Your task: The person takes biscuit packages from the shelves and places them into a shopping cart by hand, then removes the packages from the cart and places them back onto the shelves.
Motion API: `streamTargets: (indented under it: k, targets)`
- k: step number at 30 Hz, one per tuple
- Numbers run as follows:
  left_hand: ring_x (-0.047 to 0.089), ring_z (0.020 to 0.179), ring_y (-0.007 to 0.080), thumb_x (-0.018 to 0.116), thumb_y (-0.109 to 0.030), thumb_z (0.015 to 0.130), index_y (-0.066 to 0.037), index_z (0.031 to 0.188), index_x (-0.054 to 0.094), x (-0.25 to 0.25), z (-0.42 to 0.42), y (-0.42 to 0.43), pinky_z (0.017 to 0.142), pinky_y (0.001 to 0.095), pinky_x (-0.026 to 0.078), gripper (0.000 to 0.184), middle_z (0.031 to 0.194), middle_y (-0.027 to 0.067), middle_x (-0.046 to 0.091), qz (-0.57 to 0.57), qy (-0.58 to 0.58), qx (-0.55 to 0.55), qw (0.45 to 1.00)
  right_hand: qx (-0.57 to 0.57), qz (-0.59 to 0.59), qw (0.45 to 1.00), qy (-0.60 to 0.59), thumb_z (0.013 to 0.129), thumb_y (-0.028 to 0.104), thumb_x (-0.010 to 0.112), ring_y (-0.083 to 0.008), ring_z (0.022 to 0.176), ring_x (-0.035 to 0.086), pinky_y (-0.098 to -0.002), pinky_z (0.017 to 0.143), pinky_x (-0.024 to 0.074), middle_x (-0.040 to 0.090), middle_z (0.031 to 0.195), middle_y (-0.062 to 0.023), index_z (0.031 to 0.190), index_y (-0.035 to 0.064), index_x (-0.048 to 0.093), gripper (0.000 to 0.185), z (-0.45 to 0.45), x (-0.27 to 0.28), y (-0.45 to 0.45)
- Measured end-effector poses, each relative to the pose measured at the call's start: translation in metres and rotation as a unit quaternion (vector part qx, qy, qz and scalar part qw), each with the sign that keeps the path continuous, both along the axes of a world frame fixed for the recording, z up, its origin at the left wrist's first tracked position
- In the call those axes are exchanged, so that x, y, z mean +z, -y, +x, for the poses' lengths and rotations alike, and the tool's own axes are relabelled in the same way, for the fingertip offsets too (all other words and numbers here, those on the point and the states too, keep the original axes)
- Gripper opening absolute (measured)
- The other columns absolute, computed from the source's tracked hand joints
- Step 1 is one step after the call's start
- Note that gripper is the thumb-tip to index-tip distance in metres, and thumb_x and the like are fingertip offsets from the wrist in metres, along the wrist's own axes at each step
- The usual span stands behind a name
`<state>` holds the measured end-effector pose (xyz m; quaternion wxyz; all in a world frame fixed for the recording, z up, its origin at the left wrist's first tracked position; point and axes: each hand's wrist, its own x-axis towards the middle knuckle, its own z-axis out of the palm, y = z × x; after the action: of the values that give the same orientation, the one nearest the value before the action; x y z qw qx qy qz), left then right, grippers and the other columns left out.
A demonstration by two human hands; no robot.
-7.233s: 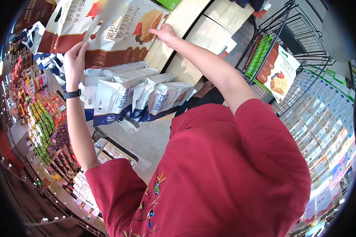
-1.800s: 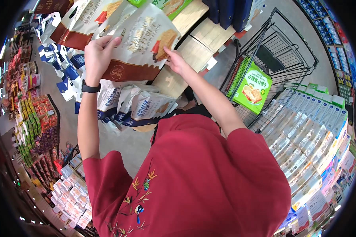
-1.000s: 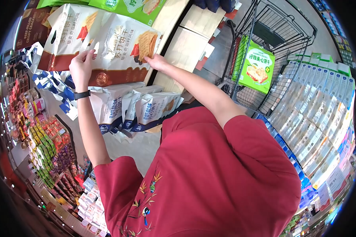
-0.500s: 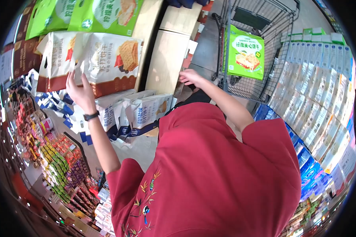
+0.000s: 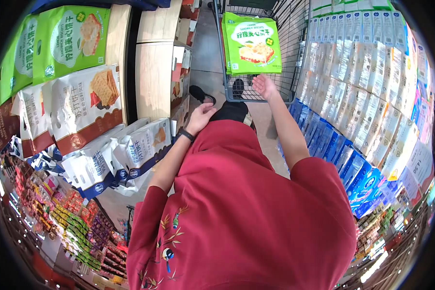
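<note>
My left hand [image 5: 201, 117], with a black band on its wrist, is open and empty in front of my waist, beside my dark trousers. My right hand [image 5: 264, 87] reaches forward, open with fingers slightly curled, at the near end of the wire shopping cart [image 5: 295, 63]. Just beyond its fingertips, a green bag of lemon sandwich biscuits [image 5: 253, 46] lies in the cart, with another green edge showing beneath it. I cannot tell whether the right hand touches the cart.
On the left, a wooden shelf [image 5: 154, 79] stands beside green biscuit bags [image 5: 72, 43], white and brown cracker bags [image 5: 84, 106] and white and blue cracker bags [image 5: 142, 147]. Stacked clear-wrapped packs [image 5: 357, 82] line the right side. A black shoe [image 5: 202, 94] shows on the floor.
My left hand has come away from the white and brown cracker bags to my waist. My right hand has moved right to the cart's near end. My view has turned right.
</note>
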<state>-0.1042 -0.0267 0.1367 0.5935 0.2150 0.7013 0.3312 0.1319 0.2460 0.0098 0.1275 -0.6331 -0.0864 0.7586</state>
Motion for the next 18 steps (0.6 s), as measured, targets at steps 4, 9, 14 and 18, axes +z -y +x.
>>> streamTargets:
  k: [4,9,14,18]
  targets:
    - [0.067,0.113,0.0282,0.067,-0.032,0.093,0.005,0.133,0.057,-0.095,0.021,-0.008,0.1,0.0344,0.049,0.055,0.126,0.0245,0.065,-0.016,-0.021,-0.024,0.999,-0.019,-0.007,0.999,0.039,0.097,0.046,0.061,-0.0293,0.132,0.049,-0.048,0.106,0.0445,0.048,0.143,-0.0165,0.145,0.0007,0.037,0.071,-0.009,-0.038,-0.001]
    - [0.069,0.1,0.0366,0.065,-0.025,0.093,0.004,0.125,0.06,-0.062,0.057,-0.077,0.081,0.0443,0.056,0.043,0.106,0.025,0.07,-0.099,0.079,0.072,0.989,-0.022,0.004,0.999,0.033,0.093,0.051,0.065,-0.0311,0.143,0.034,-0.0518,0.111,0.0366,0.037,0.153,-0.016,0.149,0.011,0.035,0.075,-0.019,-0.07,-0.029]
    - [0.068,0.089,0.0432,0.064,-0.018,0.091,-0.002,0.1,0.067,-0.071,0.075,-0.085,0.08,0.0497,0.054,0.019,0.09,0.0243,0.07,-0.102,-0.283,-0.105,0.948,-0.058,-0.027,0.997,0.03,0.091,0.042,0.072,-0.0309,0.134,0.043,-0.0516,0.109,0.0381,0.046,0.143,-0.0134,0.142,0.0166,0.044,0.064,-0.012,-0.098,-0.053]
    - [0.069,0.088,0.0394,0.062,-0.017,0.093,-0.003,0.098,0.066,-0.078,0.085,-0.078,0.079,0.0477,0.054,0.016,0.087,0.0207,0.071,-0.095,-0.233,-0.06,0.966,-0.134,-0.043,0.989,-0.054,0.091,0.033,0.074,-0.0292,0.127,0.049,-0.052,0.109,0.0393,0.054,0.135,-0.0111,0.138,0.0165,0.048,0.057,-0.004,-0.104,-0.064]
